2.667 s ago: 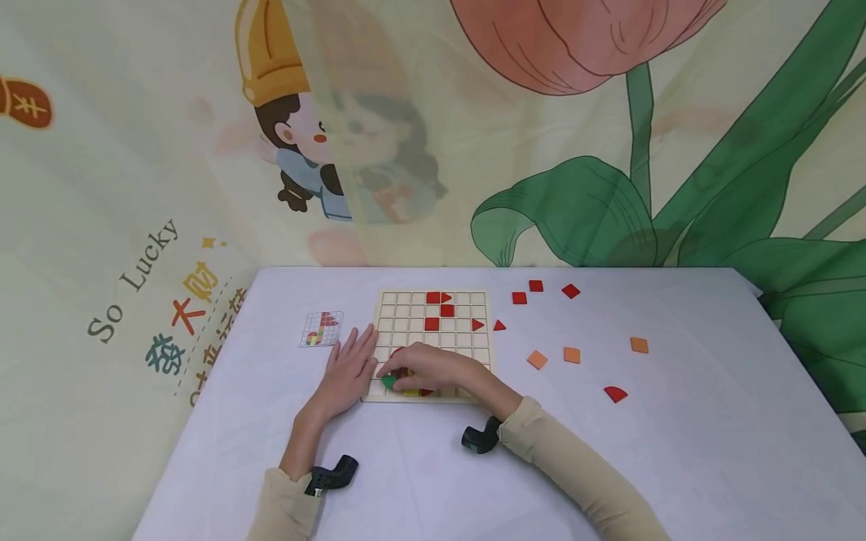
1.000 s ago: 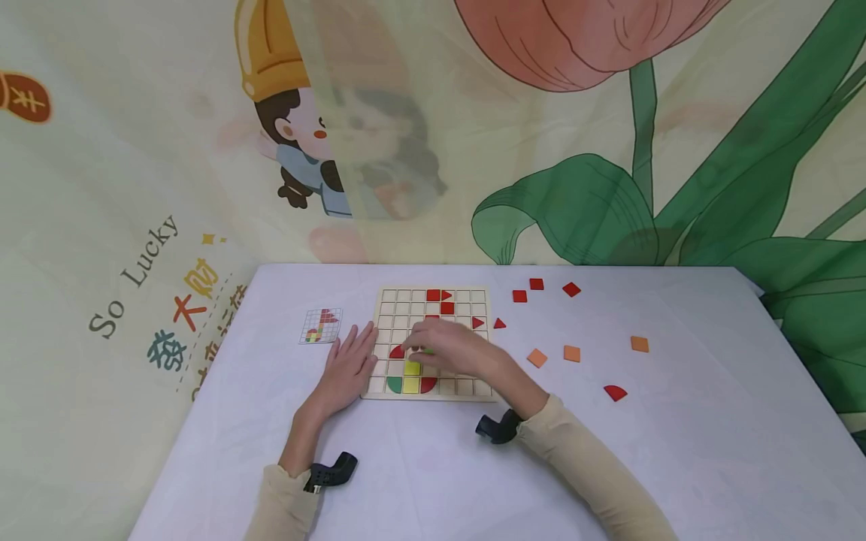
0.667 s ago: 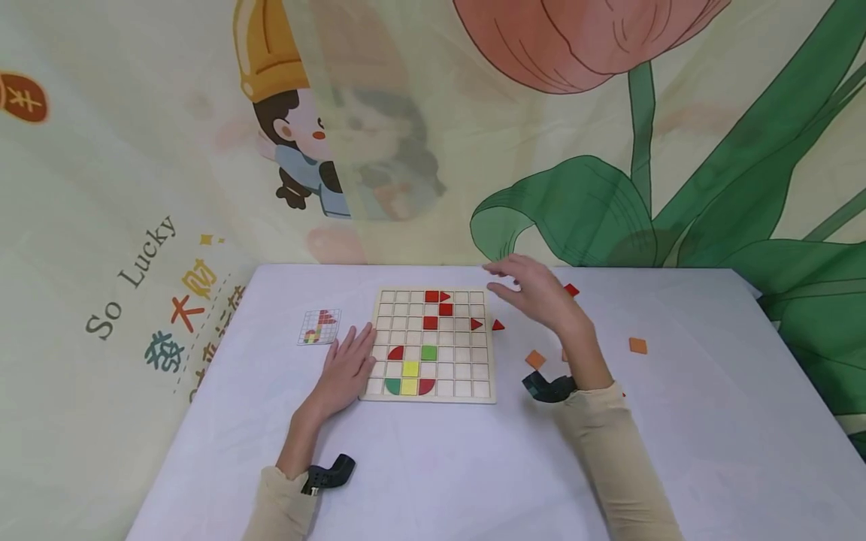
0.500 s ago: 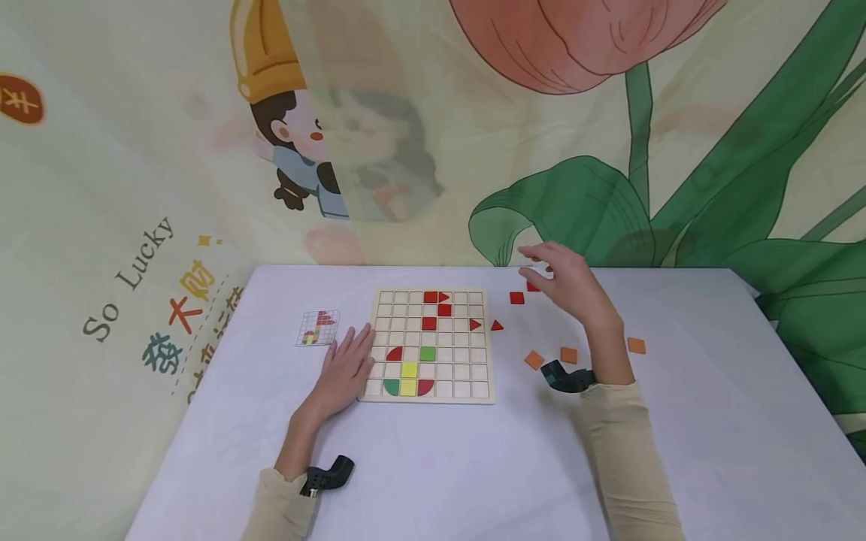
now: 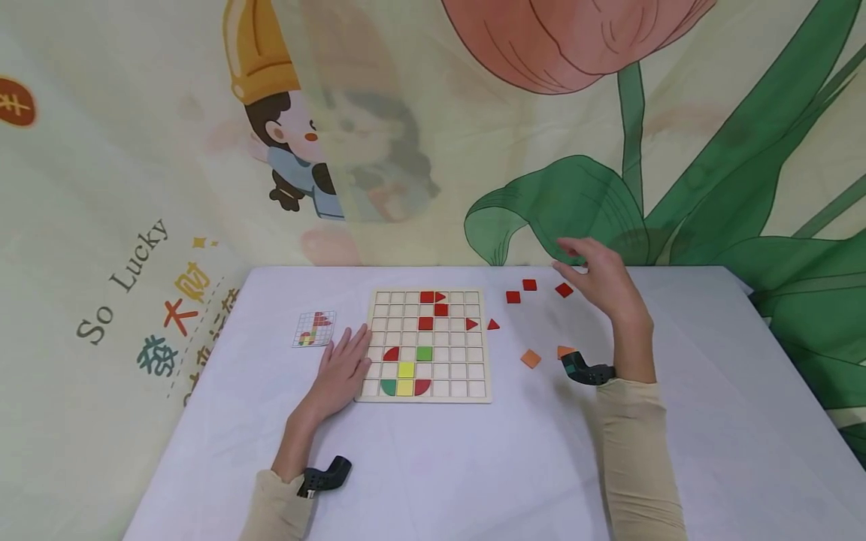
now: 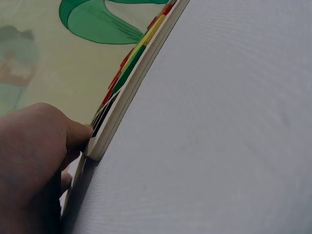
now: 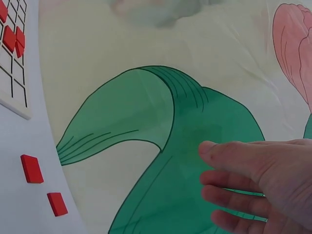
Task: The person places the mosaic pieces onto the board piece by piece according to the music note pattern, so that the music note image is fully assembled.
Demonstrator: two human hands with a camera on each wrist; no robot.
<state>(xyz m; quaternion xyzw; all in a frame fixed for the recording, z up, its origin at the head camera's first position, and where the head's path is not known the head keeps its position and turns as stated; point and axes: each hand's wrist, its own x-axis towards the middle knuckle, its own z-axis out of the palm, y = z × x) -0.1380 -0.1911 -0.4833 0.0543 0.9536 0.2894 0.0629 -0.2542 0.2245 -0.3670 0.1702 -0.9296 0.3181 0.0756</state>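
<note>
A pale wooden grid board (image 5: 460, 372) lies on the white table, holding red, green and yellow pieces. My left hand (image 5: 341, 370) lies with extended fingers along the board's left edge. In the left wrist view its thumb (image 6: 78, 134) reaches the board's corner. Over the back right of the table, my right hand (image 5: 602, 282) is raised, thumb and fingers apart with nothing between them. Near it are a red tile (image 5: 564, 290) and two more red square tiles (image 5: 513, 297). On the board sit a green square tile (image 5: 424, 354) and two yellow square tiles (image 5: 406, 370).
Left of the board lies a small printed pattern card (image 5: 314, 329). Against the board's right edge is a red triangle (image 5: 493, 324). Farther right is an orange square (image 5: 531, 359), with another partly behind the wrist camera (image 5: 587, 370). A printed curtain (image 5: 406, 240) hangs behind the table.
My right hand has lifted off the board and moved right and back, past the red squares. The green square under it now shows on the board. My left hand has stayed put.
</note>
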